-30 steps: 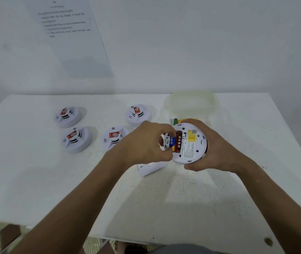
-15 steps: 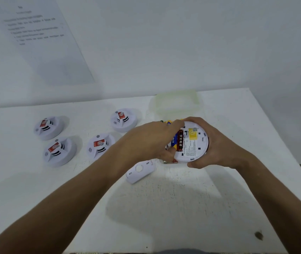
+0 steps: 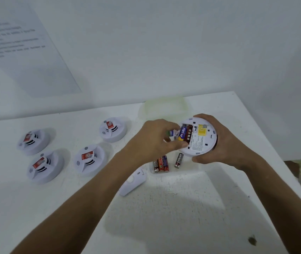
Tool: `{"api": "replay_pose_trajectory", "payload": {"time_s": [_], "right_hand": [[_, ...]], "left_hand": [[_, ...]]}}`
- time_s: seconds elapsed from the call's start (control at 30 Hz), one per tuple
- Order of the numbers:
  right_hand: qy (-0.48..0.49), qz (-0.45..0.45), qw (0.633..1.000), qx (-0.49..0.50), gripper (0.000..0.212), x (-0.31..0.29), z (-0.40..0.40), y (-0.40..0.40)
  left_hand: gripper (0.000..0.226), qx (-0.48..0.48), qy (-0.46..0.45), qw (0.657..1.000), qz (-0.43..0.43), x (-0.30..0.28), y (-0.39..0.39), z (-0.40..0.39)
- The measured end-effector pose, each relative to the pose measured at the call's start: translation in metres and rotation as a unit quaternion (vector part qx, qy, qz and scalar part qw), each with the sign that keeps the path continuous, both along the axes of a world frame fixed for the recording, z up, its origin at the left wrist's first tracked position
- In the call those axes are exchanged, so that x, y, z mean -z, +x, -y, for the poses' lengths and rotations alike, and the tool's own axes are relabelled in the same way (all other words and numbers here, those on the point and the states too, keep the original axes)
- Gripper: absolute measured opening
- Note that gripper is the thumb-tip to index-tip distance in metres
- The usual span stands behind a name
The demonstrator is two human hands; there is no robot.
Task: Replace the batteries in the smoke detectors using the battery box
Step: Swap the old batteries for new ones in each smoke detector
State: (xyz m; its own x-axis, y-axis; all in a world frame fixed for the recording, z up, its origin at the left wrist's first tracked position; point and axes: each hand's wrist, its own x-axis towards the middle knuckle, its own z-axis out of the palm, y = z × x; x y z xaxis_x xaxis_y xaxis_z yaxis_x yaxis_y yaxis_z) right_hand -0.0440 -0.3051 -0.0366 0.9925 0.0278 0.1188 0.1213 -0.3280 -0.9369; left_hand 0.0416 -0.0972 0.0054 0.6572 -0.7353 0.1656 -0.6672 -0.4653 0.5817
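My right hand (image 3: 224, 143) grips a white round smoke detector (image 3: 202, 142), its back turned up and its battery bay uncovered. A blue battery (image 3: 182, 133) and a dark red battery (image 3: 188, 135) lie in the bay. My left hand (image 3: 155, 142) pinches the blue battery at the bay's left edge, with another battery (image 3: 171, 133) tucked under its fingers. Below the hands, several red batteries (image 3: 160, 164) and a single dark one (image 3: 179, 160) lie in a clear battery box (image 3: 152, 172).
Several more white smoke detectors stand on the white table: (image 3: 33, 142), (image 3: 44, 166), (image 3: 89, 159), (image 3: 112, 132). A white battery cover (image 3: 133, 181) lies under my left forearm. The box's translucent lid (image 3: 164, 107) is at the back. The table's right edge (image 3: 274, 153) is close.
The view has swung, so everything sits further right and higher. Both hands and the detector have lifted off the battery box, which now shows its batteries.
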Motion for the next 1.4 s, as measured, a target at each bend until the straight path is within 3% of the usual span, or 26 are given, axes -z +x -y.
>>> {"api": "replay_pose_trajectory", "payload": {"time_s": [0.17,0.3,0.43,0.6,0.73,1.07,1.17,1.27,1.33,1.4], "right_hand": [[-0.018,0.016,0.998,0.06,0.095,-0.003,0.013,-0.005],[-0.021,0.023,0.994,0.104,0.092,-0.001,0.027,-0.013],[-0.023,0.019,0.992,0.123,0.092,0.0,0.037,-0.021],[-0.016,0.012,0.992,0.122,0.094,0.004,0.039,-0.024],[-0.007,0.007,0.993,0.12,0.095,0.006,0.037,-0.024],[-0.008,0.008,0.995,0.101,0.093,0.007,0.031,-0.017],[-0.008,0.009,0.996,0.093,0.094,0.006,0.03,-0.016],[-0.008,0.011,0.996,0.086,0.094,0.003,0.03,-0.015],[-0.01,0.014,0.997,0.075,0.095,0.0,0.029,-0.013],[-0.01,0.018,0.998,0.053,0.097,-0.004,0.026,-0.01]], "left_hand": [[0.021,-0.044,-0.018,0.999,0.018,0.005,0.004,0.018],[0.013,-0.113,-0.108,0.971,-0.179,0.008,0.032,0.029],[0.017,-0.14,-0.092,0.956,-0.239,0.021,0.065,0.043],[0.028,-0.129,0.019,0.963,-0.235,0.038,0.086,0.061],[0.018,-0.121,0.082,0.975,-0.165,0.048,0.088,0.066],[0.03,-0.143,0.118,0.978,-0.098,0.061,0.079,0.065],[0.027,-0.155,0.11,0.977,-0.1,0.056,0.077,0.062],[0.018,-0.139,0.02,0.983,-0.119,0.035,0.065,0.058],[0.013,-0.081,-0.046,0.984,-0.152,0.013,0.051,0.056],[0.021,0.011,-0.018,0.987,-0.162,-0.008,0.037,0.053]]}}
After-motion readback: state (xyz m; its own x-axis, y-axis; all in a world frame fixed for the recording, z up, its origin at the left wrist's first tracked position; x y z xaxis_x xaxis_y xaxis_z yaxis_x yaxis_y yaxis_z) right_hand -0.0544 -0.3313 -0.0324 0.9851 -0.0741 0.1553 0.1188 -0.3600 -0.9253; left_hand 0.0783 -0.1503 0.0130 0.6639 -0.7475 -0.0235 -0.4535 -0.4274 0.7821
